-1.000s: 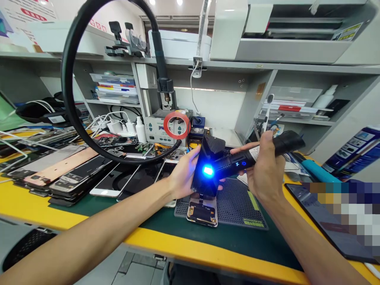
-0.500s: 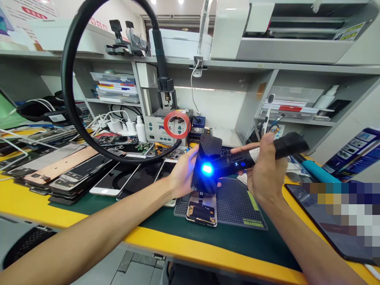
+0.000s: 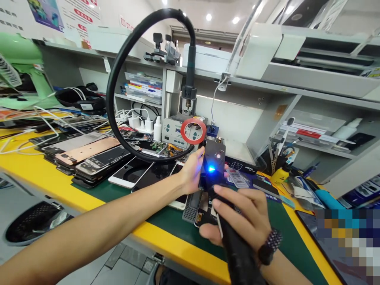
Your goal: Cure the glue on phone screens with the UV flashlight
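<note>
The green bench mat (image 3: pixel 160 219) stretched across the bench in front of us. Above its far left part a black flexible hose (image 3: pixel 111 85) curved in a wide loop, and a row of bare phone screens (image 3: pixel 89 156) lay on that same left part. Over the mat's middle our right hand (image 3: pixel 243 221) was wrapped around the barrel of a black torch (image 3: pixel 237 255), its head pointing away from us. Our left hand (image 3: pixel 192 174) gripped a black phone (image 3: pixel 215 154) by its left edge, holding it upright above the mat's middle with a blue spot glowing on it. A grey ribbed pad (image 3: pixel 188 206) lay on the mat beneath. A red tape roll (image 3: pixel 193 129) stood behind the mat's far edge.
</note>
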{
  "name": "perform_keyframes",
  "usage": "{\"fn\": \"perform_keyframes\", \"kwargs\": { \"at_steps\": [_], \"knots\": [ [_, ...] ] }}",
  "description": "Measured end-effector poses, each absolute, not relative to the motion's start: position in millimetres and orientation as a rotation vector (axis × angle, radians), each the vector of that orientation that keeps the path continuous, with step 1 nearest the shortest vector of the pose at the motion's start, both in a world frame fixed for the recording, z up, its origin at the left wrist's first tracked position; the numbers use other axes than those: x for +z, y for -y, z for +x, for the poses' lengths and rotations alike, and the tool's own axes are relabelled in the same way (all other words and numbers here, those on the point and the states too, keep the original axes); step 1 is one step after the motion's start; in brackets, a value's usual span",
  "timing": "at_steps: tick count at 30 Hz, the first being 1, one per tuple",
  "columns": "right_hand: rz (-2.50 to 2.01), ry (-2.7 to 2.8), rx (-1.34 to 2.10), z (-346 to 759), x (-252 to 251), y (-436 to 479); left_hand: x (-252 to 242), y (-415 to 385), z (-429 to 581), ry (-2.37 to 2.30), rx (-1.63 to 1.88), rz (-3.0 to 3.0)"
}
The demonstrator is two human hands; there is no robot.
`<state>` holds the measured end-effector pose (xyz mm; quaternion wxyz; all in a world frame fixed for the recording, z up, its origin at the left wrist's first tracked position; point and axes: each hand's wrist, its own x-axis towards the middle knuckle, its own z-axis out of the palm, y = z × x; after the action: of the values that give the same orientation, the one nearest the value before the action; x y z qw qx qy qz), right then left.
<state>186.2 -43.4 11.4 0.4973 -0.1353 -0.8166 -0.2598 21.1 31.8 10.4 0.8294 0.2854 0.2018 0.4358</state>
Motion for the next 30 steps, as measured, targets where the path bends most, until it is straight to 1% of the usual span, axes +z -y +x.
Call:
{"fn": "perform_keyframes", "kwargs": {
  "at_steps": [6,12,15,17,20,23,25,30],
  "knots": [
    [-0.252,2.082,-0.613,174,4,49,6,-34,18,-0.332,0.912,0.602],
    [-0.227,2.089,-0.513,172,4,48,11,-28,20,-0.464,0.930,0.616],
    [-0.234,2.048,-0.369,176,7,46,12,-25,21,-0.517,0.933,0.641],
    [-0.230,1.969,-0.196,183,12,43,11,-24,23,-0.554,0.955,0.672],
    [-0.326,1.677,0.022,194,23,35,11,-23,26,-0.548,0.929,0.755],
    [-0.415,1.342,0.063,195,33,27,12,-20,28,-0.556,0.913,0.822],
    [-0.419,1.227,0.058,191,37,24,12,-19,30,-0.585,0.909,0.843],
    [-0.417,1.262,0.125,185,37,26,10,-19,33,-0.574,0.937,0.862]
  ]
}}
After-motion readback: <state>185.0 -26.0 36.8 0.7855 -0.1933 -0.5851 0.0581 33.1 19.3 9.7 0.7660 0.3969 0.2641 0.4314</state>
